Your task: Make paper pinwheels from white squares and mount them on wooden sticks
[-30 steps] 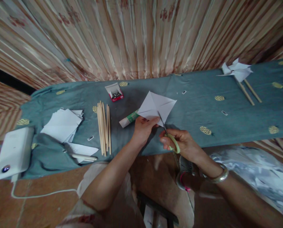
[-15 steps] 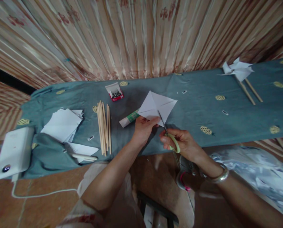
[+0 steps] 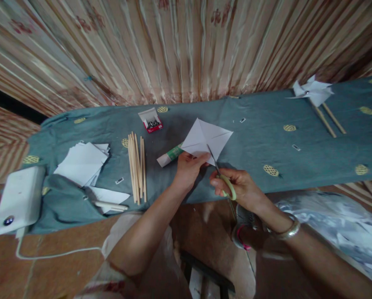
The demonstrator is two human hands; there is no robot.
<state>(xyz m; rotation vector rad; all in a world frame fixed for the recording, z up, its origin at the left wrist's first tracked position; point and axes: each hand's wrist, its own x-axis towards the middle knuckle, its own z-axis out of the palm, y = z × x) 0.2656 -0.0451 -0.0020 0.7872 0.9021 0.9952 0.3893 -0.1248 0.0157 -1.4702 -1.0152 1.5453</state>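
Observation:
A square of white paper [image 3: 201, 135], turned corner-up, has slits running in from its left and right corners. Its lower left edge is pinched by my left hand [image 3: 188, 166], thumb on top. My right hand [image 3: 232, 182] grips scissors [image 3: 227, 187] with yellow-green handles. Their blades lie along the lower corner of the paper and point toward its middle; they look nearly closed. A green and white glue stick [image 3: 173, 154] lies just left of the paper, its right end hidden beneath it.
Wooden sticks [image 3: 136, 170] and a red box of metal pins [image 3: 153, 122] lie left of my hands. Farther left are stacked paper squares [image 3: 81, 162] and a white power bank [image 3: 19, 199] with a cable. A paper pinwheel [image 3: 316, 92] lies far right; a plastic bag [image 3: 335, 224] sits below the table edge.
Hardly anything differs. The scissors and my right hand have shifted very slightly; the paper and my left hand stay in place.

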